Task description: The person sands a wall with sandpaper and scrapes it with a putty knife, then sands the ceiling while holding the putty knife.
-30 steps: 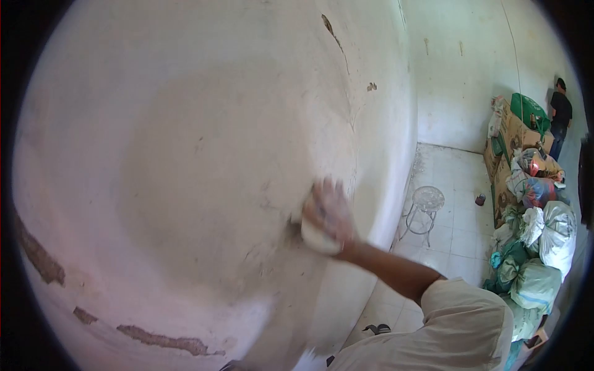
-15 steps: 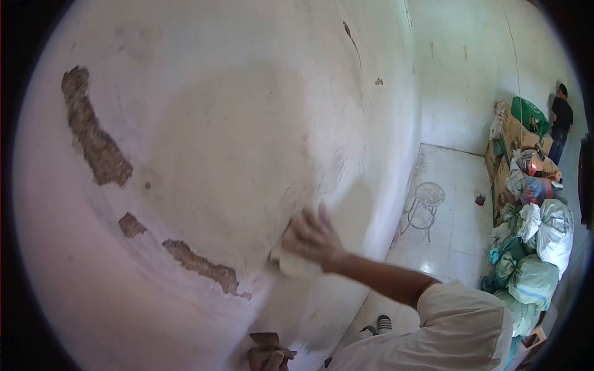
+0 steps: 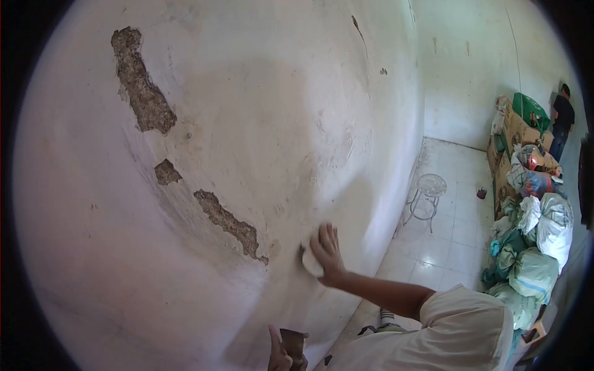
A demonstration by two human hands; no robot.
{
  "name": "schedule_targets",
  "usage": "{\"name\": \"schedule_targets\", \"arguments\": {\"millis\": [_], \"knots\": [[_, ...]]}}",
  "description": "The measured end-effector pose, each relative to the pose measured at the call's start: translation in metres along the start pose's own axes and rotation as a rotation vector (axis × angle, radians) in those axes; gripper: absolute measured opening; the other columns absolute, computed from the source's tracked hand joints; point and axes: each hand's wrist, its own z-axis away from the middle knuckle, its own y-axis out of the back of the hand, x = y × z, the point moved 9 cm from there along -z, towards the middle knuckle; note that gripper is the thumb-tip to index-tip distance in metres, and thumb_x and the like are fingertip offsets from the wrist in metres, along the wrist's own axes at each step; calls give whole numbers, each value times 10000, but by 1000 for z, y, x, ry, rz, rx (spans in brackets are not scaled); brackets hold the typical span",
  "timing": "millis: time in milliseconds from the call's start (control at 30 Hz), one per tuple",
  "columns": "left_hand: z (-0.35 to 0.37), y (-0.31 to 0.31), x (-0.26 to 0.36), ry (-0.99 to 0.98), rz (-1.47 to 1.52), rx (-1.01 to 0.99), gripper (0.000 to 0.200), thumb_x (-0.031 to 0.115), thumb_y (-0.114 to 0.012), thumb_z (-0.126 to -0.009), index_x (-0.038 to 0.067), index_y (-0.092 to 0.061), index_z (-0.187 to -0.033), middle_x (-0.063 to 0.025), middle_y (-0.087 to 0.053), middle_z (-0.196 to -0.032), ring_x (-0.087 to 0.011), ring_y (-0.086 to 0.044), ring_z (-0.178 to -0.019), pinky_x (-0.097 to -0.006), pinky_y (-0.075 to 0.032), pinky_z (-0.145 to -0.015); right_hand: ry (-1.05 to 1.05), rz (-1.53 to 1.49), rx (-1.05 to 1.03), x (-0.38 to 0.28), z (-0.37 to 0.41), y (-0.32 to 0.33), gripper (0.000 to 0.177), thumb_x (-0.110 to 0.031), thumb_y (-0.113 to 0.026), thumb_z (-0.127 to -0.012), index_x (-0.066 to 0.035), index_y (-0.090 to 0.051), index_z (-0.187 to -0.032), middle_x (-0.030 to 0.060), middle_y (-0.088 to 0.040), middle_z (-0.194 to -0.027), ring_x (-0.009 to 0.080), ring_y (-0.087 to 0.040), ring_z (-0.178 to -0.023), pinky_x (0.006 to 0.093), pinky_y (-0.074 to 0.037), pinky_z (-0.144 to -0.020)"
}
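My right hand [image 3: 326, 250] presses a pale pad [image 3: 311, 262] flat against the white wall [image 3: 260, 123], just right of the lowest chipped patch [image 3: 228, 224]. More brown chipped patches [image 3: 141, 83] run up and to the left. At the bottom edge my left hand [image 3: 279, 355] grips a dark flat tool [image 3: 293, 343], held close to the wall; only part of it shows. A pale sleeve [image 3: 464, 328] covers my right upper arm.
A small round metal stool [image 3: 428, 193] stands on the white tiled floor [image 3: 455, 229] by the wall. Sacks and bags [image 3: 535, 235] and cardboard boxes [image 3: 513, 133] are piled along the right side. Another person in dark clothes [image 3: 562, 120] stands in the far corner.
My right hand has slid down the wall with the pad. The view has dropped, bringing the chipped patches higher in frame, and my left hand with the tool has come into sight.
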Motion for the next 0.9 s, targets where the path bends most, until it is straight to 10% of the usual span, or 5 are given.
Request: {"name": "schedule_targets", "arguments": {"millis": [100,367,633,900], "knots": [[4,5,-3,23,21,-60,483,469,-577,-946,12,-547,-1098,-43,-558,-710,-47,-387,-470,-214,-294,-433,12,133,-155,15,37,-18,923,-89,-775,-673,7,-311,-1466,345,-58,-1557,530,-1,-1443,654,-35,-1124],[18,6,-21,15,111,-117,447,455,-501,-986,16,-555,-1051,-31,-545,-717,-37,-378,-500,-202,-283,-454,-1,78,257,-27,-201,116,901,11,-569,-701,-57,-214,-1527,286,-63,-1582,500,-5,-1455,614,-18,-1144],[29,-8,5,31,79,59,465,465,-399,-1019,29,-560,-995,-20,-525,-691,-43,-316,-461,-183,-282,-464,-133,190,23,-10,-56,48,767,-91,-541,-800,-79,-265,-1515,272,-104,-1582,497,-69,-1451,633,-78,-1138],[25,71,-94,203,125,-55,571,601,-419,-965,49,-555,-1021,-45,-533,-678,-87,-353,-455,-240,-314,-415,-43,250,128,-31,-152,97,675,-243,-535,-900,-97,-283,-1508,270,-104,-1580,501,-87,-1444,627,-112,-1134]]}}
